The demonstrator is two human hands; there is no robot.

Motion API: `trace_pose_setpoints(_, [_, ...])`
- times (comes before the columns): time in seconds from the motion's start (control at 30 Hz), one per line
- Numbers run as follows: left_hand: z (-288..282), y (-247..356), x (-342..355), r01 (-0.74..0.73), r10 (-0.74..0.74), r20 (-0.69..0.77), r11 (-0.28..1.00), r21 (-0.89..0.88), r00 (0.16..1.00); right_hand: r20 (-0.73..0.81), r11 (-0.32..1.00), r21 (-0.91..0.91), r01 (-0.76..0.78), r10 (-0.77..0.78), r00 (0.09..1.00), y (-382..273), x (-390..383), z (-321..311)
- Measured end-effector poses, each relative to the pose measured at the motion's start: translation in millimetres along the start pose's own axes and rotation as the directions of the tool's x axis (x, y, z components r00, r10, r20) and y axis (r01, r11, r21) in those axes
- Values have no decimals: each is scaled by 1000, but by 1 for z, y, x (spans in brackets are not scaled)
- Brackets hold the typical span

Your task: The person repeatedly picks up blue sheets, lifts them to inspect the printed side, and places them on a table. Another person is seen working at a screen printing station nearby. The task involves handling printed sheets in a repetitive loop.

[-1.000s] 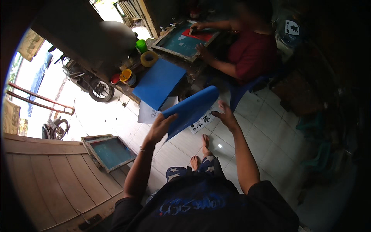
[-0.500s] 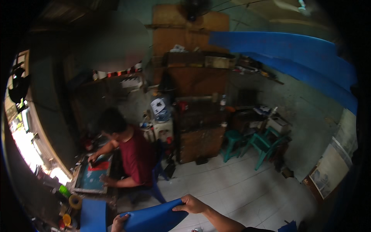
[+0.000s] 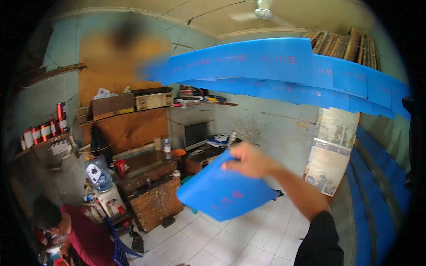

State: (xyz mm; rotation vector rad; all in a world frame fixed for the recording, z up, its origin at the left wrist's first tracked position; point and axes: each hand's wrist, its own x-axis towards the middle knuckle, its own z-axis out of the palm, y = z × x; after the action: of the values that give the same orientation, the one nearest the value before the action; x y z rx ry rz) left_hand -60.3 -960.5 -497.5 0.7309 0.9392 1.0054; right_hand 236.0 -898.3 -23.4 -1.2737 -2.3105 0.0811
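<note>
My right hand (image 3: pixel 250 160), slightly blurred, pinches the upper edge of a blue sheet (image 3: pixel 217 190) between thumb and fingers. The sheet is thin and bends a little, with small red printed marks on its face. It hangs in the air in front of me, over the tiled floor. Of my left hand (image 3: pixel 183 264), apparently only a sliver of fingertips shows at the lower edge; its grip is hidden. Overhead, ahead and to the right, rows of similar blue sheets (image 3: pixel 266 55) hang overlapping, several with the same red marks.
At lower left a person in a dark red shirt (image 3: pixel 88 235) sits on a blue chair (image 3: pixel 122 248). A wooden cabinet (image 3: pixel 155 201), a water dispenser (image 3: pixel 108 199) and a cluttered desk (image 3: pixel 199 157) line the far side. More blue sheets (image 3: pixel 377 177) are at right. A ceiling fan (image 3: pixel 263 12) is above.
My view has swung up and to the right. The sheet, earlier held between both hands low in view, is now raised in my right hand, and my left hand has dropped almost out of sight.
</note>
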Motion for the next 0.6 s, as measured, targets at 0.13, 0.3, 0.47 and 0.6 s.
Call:
trace_pose_setpoints(0.13, [1,-72,12,82,-103,192,990,114,976,-320,986,143,-80,123,939,18,9,-118])
trace_pose_setpoints(0.3, [-5,-132,33,306,-324,22,913,271,946,-562,960,216,179,-28,826,28,12,-306])
trace_pose_setpoints(0.47, [-7,-168,54,230,-199,-131,928,293,971,-698,926,290,244,30,716,42,-49,-440])
trace_pose_setpoints(0.6, [27,-183,86,158,-120,-173,962,223,978,-777,953,292,79,188,600,65,-120,-458])
